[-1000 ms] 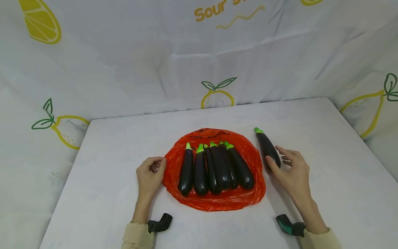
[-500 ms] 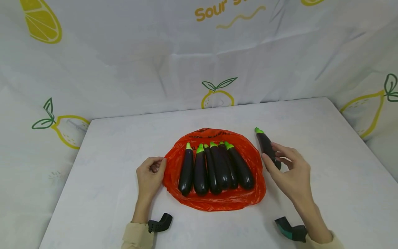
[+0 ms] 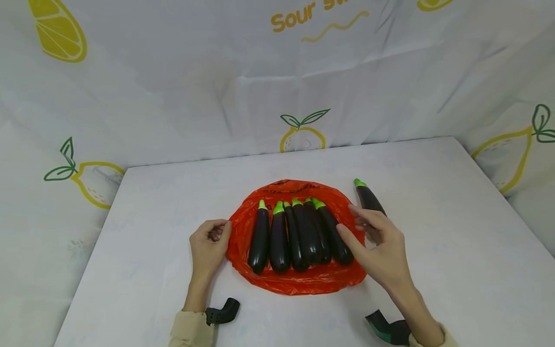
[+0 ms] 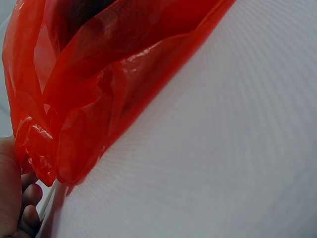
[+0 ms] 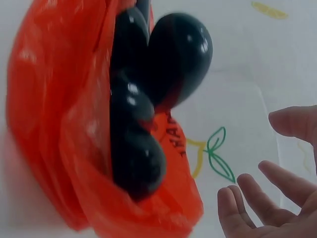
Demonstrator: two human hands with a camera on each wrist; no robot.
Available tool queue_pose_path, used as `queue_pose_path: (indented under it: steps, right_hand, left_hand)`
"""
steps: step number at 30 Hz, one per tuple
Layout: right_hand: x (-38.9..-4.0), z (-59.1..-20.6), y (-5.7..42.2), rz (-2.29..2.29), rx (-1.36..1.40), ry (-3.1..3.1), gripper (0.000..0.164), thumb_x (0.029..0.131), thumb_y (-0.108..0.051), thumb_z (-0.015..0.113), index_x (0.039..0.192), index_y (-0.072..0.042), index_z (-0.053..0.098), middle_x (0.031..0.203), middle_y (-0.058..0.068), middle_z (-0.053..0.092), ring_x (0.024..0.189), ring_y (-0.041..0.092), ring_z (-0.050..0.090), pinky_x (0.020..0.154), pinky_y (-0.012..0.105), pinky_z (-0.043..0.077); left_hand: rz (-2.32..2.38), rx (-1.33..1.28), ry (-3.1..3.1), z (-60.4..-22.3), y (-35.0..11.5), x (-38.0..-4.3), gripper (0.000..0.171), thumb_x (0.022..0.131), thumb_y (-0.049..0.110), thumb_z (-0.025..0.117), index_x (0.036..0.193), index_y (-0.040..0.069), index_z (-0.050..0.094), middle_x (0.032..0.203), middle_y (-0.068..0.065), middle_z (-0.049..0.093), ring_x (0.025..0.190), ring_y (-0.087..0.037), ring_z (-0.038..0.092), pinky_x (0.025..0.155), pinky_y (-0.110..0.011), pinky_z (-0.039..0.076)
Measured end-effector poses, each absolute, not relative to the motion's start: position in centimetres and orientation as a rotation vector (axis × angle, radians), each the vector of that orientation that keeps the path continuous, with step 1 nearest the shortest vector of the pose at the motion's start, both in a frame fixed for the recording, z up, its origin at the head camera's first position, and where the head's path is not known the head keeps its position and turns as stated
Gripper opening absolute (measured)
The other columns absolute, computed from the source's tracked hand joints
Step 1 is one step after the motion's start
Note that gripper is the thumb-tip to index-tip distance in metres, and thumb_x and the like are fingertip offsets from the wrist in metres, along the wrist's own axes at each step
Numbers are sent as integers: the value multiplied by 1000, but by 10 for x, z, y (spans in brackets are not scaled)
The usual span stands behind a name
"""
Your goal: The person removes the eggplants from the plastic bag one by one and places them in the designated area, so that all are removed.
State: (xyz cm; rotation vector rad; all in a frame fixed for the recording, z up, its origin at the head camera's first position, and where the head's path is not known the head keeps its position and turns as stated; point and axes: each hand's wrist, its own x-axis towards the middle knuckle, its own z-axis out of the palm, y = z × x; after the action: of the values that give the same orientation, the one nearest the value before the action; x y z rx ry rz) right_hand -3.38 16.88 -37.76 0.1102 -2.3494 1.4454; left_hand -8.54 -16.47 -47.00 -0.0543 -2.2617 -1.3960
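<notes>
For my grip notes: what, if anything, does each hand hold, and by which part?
The left hand pinches the red plastic bag by its left edge; the right hand holds nothing.

White tabletop [image 3: 130,260], which I view from above through the head camera; its far edge meets a pale, creased cloth backdrop [image 3: 173,111]. On the cloth I distinguish a yellow lemon slice [image 3: 61,31] at upper left, orange lettering [image 3: 291,20] beginning "Sour", and a wavy line [image 3: 336,28] beneath it. Lower, I note three yellow-outlined fruits with green leaves: a left lemon [image 3: 99,184], a central lemon [image 3: 302,140] and a right lemon [image 3: 507,156].
</notes>
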Motion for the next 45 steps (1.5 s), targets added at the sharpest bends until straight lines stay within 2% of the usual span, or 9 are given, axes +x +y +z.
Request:
queue_pose_path:
  steps: [2,6,9,16,25,32,45]
  right_hand:
    - [-33,-380,163,1494,133,-2353,46,81,4,81,125,-4,71,112,-13,65,93,9,63,86,9,53]
    - [-32,-384,151,1543,165,-2385,45,82,1,81,126,-5,70,115,7,68,96,11,62,86,10,53]
    - [-31,-387,145,1532,167,-2428,46,82,-3,82,126,-5,70,117,15,68,96,14,61,86,10,53]
    - [-32,-392,134,1492,144,-2532,47,82,-11,84,127,-5,71,118,13,69,97,23,63,87,14,54]
    - [-33,-397,128,1435,125,-2612,54,79,-19,88,128,-7,70,119,10,68,100,19,62,85,19,56]
    - [-32,-398,124,1403,101,-2646,56,78,-24,89,129,-8,70,117,11,69,95,19,62,82,27,60]
    - [-35,-396,122,1375,87,-2671,58,79,-27,88,131,-7,69,118,13,69,94,19,65,81,25,60]
  left_hand:
    - [-1400,-58,-2258,-470,-165,-85,4,89,7,76,90,3,78,75,-9,70,65,-6,50,59,-10,40]
    - [-1404,-64,-2254,-470,-165,-85,4,89,6,76,90,4,78,75,-8,70,65,-6,50,60,-10,40]
    - [-1401,-62,-2263,-470,-165,-85,4,90,7,76,91,5,78,75,-8,70,65,-6,50,60,-10,40]
    - [-1385,-52,-2294,-471,-166,-85,4,92,9,74,92,7,78,76,-8,70,65,-7,50,60,-11,41]
    - [-1377,-51,-2306,-472,-167,-86,5,92,9,74,92,7,78,76,-8,70,65,-8,50,60,-12,41]
    - [-1378,-54,-2301,-473,-167,-84,4,92,9,74,92,7,78,76,-7,70,65,-8,50,60,-12,41]
    - [-1374,-68,-2285,-472,-167,-85,5,91,8,74,91,5,78,75,-7,70,64,-6,50,59,-11,41]
